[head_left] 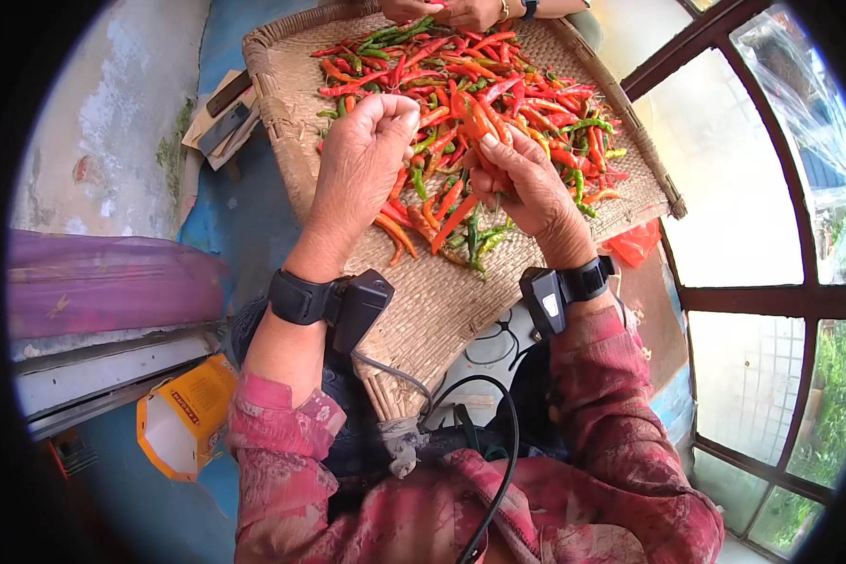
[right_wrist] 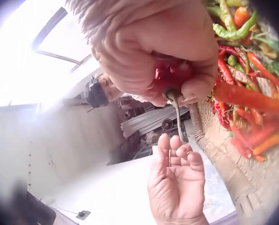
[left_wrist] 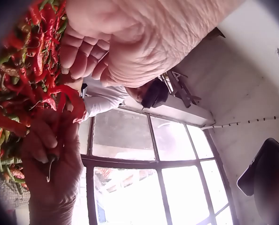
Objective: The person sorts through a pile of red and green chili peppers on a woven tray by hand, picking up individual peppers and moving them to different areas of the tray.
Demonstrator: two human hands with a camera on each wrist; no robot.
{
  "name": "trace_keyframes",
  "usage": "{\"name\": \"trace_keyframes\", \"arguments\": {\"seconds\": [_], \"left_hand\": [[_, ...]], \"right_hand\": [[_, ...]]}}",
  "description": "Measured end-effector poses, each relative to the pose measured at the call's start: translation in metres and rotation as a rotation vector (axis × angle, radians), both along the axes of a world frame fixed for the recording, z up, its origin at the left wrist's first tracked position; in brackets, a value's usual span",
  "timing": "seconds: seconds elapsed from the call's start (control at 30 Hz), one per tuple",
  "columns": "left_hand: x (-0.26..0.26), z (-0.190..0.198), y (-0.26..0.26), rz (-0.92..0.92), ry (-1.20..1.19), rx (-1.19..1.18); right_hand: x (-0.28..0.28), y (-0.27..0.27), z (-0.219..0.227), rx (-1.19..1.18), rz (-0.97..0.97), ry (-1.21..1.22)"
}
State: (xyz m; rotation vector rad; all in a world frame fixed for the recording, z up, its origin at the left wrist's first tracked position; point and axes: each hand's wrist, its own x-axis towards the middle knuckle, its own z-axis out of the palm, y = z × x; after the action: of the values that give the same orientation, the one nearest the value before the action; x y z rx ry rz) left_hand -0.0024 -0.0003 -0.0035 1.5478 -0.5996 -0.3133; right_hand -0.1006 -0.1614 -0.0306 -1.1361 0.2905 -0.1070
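My right hand [head_left: 526, 183] grips several red and orange peppers [head_left: 479, 120] above the pile. In the right wrist view, a dark red pepper [right_wrist: 174, 72] lies within the curled fingers, its stem pointing toward the other hand. Just left of it, my left hand [head_left: 362, 155] is raised with loosely bent fingers; nothing can be made out in it. The left wrist view shows my left palm [left_wrist: 144, 42] close up and the right hand [left_wrist: 52, 164] with a pepper stem sticking out. Red, orange and green peppers [head_left: 442, 80] lie on the woven tray [head_left: 479, 301].
Another person's hands [head_left: 456, 13] are at the tray's far edge. A red plastic bag [head_left: 635, 242] is beside the tray on the right, near the windows [head_left: 747, 169]. An orange and white container [head_left: 186, 418] stands at lower left. A black cable [head_left: 512, 414] crosses my lap.
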Motion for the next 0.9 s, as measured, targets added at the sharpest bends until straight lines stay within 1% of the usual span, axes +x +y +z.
{"name": "trace_keyframes", "arguments": {"seconds": [0.03, 0.07, 0.1, 0.13, 0.17, 0.23, 0.3, 0.33, 0.37, 0.4, 0.43, 0.47, 0.53, 0.57, 0.63, 0.7, 0.73, 0.77, 0.83, 0.87, 0.9], "left_hand": [[-0.003, -0.002, -0.002, -0.053, 0.053, 0.038], [-0.006, -0.005, -0.004, -0.114, 0.069, 0.047], [-0.011, -0.001, -0.005, -0.121, 0.065, 0.048], [-0.019, 0.005, -0.007, -0.269, 0.196, 0.016], [-0.023, 0.008, -0.009, -0.418, 0.330, -0.014], [-0.021, -0.012, -0.014, -0.418, 0.333, 0.034], [-0.023, -0.019, -0.017, -0.460, 0.500, -0.184], [-0.026, -0.018, -0.018, -0.439, 0.568, -0.267], [-0.024, -0.018, -0.019, -0.443, 0.569, -0.262], [-0.023, -0.020, -0.019, -0.441, 0.610, -0.334], [-0.022, -0.020, -0.020, -0.435, 0.652, -0.405], [-0.025, -0.021, -0.025, -0.320, 0.627, -0.452], [-0.022, -0.019, -0.024, -0.296, 0.662, -0.467], [-0.021, -0.019, -0.023, -0.272, 0.699, -0.486], [-0.014, -0.019, -0.023, -0.283, 0.713, -0.486], [-0.012, -0.020, -0.025, -0.117, 0.649, -0.585], [-0.007, -0.023, -0.024, -0.049, 0.657, -0.562], [-0.007, -0.023, -0.021, -0.044, 0.658, -0.563], [-0.009, -0.017, -0.018, 0.023, 0.643, -0.442], [-0.007, -0.021, -0.016, 0.027, 0.663, -0.404], [-0.005, -0.021, -0.014, 0.029, 0.665, -0.405]], "right_hand": [[-0.001, 0.000, 0.000, 0.030, -0.009, -0.027], [-0.002, -0.001, 0.002, 0.046, 0.039, -0.064], [-0.003, 0.000, 0.004, 0.064, 0.087, -0.099], [-0.006, 0.002, 0.007, 0.031, 0.140, -0.122], [-0.006, 0.006, 0.010, -0.017, 0.151, -0.117], [-0.008, 0.011, 0.008, 0.013, 0.172, -0.112], [-0.008, 0.012, 0.006, 0.005, 0.178, -0.120], [-0.008, 0.013, 0.006, 0.078, 0.199, -0.134], [-0.009, 0.013, 0.006, 0.151, 0.221, -0.146], [-0.011, 0.012, 0.008, 0.243, 0.261, -0.140], [-0.012, 0.013, 0.006, 0.247, 0.258, -0.138], [-0.011, 0.015, 0.003, 0.318, 0.266, -0.141], [-0.012, 0.018, 0.001, 0.442, 0.304, -0.142], [-0.013, 0.020, 0.002, 0.446, 0.295, -0.096], [-0.013, 0.025, 0.006, 0.323, 0.275, -0.135], [-0.012, 0.018, 0.009, 0.073, 0.264, -0.126], [-0.011, 0.013, 0.009, -0.055, 0.194, -0.072], [-0.010, 0.008, 0.013, -0.226, 0.160, -0.119], [-0.007, -0.003, 0.018, -0.451, 0.065, -0.113], [-0.004, -0.008, 0.021, -0.456, 0.021, -0.137], [-0.002, -0.014, 0.020, -0.338, -0.028, -0.156]]}}
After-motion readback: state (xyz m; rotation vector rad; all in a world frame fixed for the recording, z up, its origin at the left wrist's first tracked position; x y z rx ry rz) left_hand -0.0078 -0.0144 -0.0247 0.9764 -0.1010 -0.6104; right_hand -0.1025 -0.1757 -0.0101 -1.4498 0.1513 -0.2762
